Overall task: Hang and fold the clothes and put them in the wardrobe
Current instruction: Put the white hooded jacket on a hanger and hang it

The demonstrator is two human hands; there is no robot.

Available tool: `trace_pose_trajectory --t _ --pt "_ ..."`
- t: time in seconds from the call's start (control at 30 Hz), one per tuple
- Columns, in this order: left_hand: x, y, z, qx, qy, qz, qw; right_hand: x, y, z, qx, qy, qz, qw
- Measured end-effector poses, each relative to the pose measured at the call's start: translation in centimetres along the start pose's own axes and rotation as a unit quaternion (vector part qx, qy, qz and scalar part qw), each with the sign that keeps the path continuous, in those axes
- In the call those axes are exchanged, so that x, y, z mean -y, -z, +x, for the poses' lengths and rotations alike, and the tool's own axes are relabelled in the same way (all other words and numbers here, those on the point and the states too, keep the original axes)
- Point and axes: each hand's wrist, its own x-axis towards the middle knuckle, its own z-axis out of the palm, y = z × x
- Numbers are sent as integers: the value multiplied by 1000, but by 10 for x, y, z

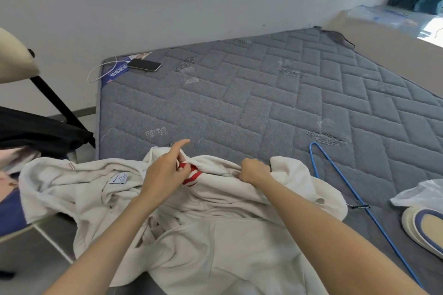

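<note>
A cream hoodie [211,230] with a red print lies crumpled on the near edge of the grey quilted mattress [239,103], part of it turned inside out with a white care label showing. My left hand [165,170] pinches the fabric by the red print, its index finger sticking out straight. My right hand [254,171] grips a bunched fold of the same hoodie a little to the right. A blue wire hanger [354,196] lies flat on the mattress to the right of the hoodie, untouched.
A phone [144,64] on a white charging cable lies at the mattress's far left corner. Dark and pink clothes [36,132] are piled on a chair at the left. A white plastic bag [422,194] and a shoe [424,227] sit at the right edge.
</note>
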Motion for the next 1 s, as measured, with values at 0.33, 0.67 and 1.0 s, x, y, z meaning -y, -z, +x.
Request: trace_pose_trajectory --t 0.33,0.67,1.0 --pt "-19 7 21 131 14 -104 986 16 122 -33 -446 128 281 840" --pt "-103 35 75 143 107 -460 870 10 134 -82 -329 322 383 801" --pt "-109 38 72 66 120 -545 827 -5 119 -86 -255 211 429 840"
